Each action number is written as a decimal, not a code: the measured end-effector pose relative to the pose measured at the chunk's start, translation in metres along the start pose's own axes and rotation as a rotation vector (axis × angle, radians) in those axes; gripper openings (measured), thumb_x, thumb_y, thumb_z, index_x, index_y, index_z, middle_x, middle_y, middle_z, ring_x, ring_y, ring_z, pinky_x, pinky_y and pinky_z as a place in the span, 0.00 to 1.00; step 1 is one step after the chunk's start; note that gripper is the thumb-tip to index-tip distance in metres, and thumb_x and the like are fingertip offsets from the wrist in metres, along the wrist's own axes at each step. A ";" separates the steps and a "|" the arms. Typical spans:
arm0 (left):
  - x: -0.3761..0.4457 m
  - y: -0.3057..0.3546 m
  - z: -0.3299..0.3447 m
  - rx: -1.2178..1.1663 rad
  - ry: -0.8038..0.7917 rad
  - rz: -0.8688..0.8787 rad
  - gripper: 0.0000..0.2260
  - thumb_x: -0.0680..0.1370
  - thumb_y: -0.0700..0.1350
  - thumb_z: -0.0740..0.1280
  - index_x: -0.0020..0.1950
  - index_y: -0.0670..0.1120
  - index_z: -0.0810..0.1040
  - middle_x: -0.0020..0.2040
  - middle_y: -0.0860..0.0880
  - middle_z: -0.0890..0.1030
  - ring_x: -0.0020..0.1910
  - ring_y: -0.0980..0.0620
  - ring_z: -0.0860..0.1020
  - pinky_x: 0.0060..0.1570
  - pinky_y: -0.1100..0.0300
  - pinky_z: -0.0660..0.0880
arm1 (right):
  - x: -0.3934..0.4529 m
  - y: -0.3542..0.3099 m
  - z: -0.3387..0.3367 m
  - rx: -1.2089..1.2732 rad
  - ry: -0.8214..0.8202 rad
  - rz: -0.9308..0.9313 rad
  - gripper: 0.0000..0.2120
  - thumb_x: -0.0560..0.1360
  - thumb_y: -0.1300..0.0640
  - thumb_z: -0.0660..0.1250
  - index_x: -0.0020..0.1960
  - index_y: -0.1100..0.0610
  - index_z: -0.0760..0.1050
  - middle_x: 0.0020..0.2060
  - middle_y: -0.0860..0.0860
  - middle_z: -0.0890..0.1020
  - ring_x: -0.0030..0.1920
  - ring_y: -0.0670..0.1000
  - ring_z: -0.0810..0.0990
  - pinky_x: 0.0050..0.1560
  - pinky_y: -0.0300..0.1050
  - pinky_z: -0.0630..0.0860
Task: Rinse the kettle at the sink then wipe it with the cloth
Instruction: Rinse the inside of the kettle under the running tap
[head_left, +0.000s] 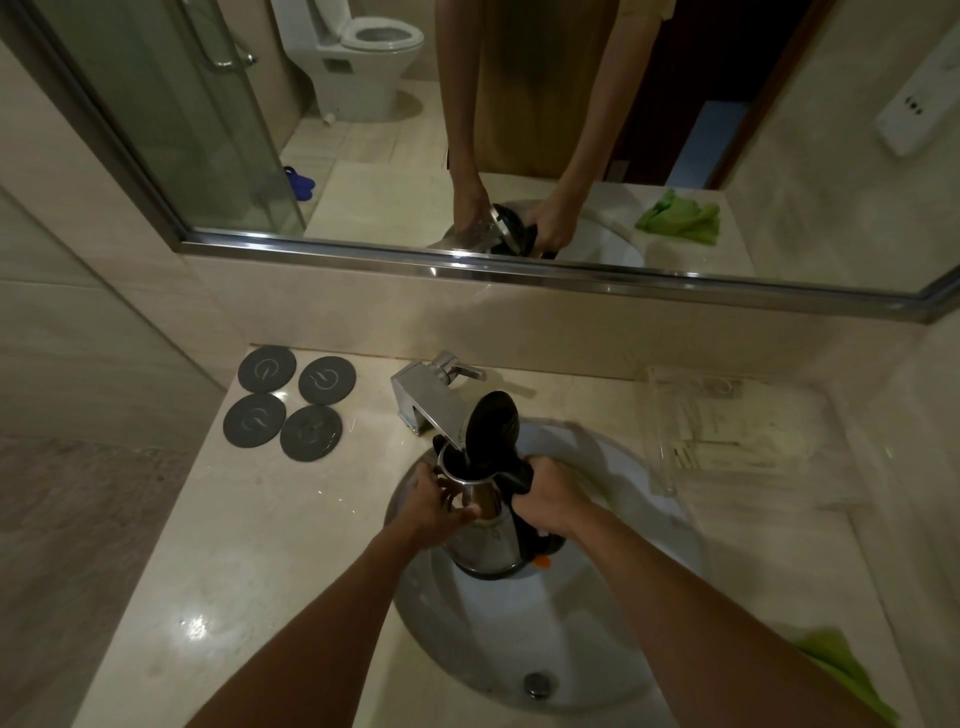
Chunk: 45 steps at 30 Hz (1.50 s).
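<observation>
The left hand (441, 506) is cupping the steel body of the one kettle (485, 525) with fingers curled, while the right hand (545, 499) is gripping its black handle, holding it over the sink (597, 623) with the lid up beneath the single tap (431, 410). I judge that keeping the mouth centred under the spout is limiting splashes. Four grey coasters (289, 402) are lying on the desk (249, 545) at left, and one green cloth (841, 670) is waiting at right.

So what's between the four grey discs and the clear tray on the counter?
In the head view, the faucet and the sink lie between the grey discs and the clear tray, with the kettle held under the spout.
</observation>
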<state>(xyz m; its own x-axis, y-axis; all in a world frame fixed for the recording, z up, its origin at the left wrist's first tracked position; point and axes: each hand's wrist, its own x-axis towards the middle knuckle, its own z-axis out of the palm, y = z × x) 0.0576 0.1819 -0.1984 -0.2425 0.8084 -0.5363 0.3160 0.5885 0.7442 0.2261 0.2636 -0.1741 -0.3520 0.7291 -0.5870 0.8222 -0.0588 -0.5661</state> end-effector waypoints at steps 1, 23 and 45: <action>0.001 -0.002 0.000 0.001 0.005 0.000 0.36 0.70 0.42 0.75 0.70 0.41 0.57 0.66 0.43 0.72 0.65 0.48 0.71 0.58 0.61 0.68 | 0.000 0.000 0.000 0.001 -0.001 0.000 0.10 0.72 0.61 0.69 0.51 0.53 0.73 0.41 0.55 0.80 0.41 0.56 0.82 0.44 0.53 0.82; 0.007 -0.010 0.001 0.009 0.022 0.002 0.36 0.68 0.45 0.77 0.68 0.45 0.59 0.64 0.44 0.74 0.65 0.45 0.72 0.63 0.50 0.72 | 0.000 0.000 0.000 -0.002 -0.003 -0.003 0.07 0.72 0.61 0.69 0.45 0.51 0.72 0.38 0.54 0.80 0.38 0.54 0.81 0.39 0.46 0.77; 0.011 -0.012 0.003 0.017 0.020 0.005 0.37 0.68 0.45 0.77 0.70 0.44 0.58 0.66 0.43 0.71 0.67 0.44 0.70 0.65 0.50 0.71 | 0.003 0.004 0.001 0.019 0.006 0.006 0.09 0.71 0.60 0.70 0.51 0.54 0.75 0.43 0.57 0.82 0.43 0.57 0.83 0.44 0.52 0.82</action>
<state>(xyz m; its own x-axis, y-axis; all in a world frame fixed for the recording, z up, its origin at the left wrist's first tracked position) 0.0541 0.1835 -0.2143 -0.2591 0.8112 -0.5243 0.3327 0.5845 0.7400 0.2277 0.2646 -0.1782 -0.3445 0.7328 -0.5868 0.8158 -0.0756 -0.5734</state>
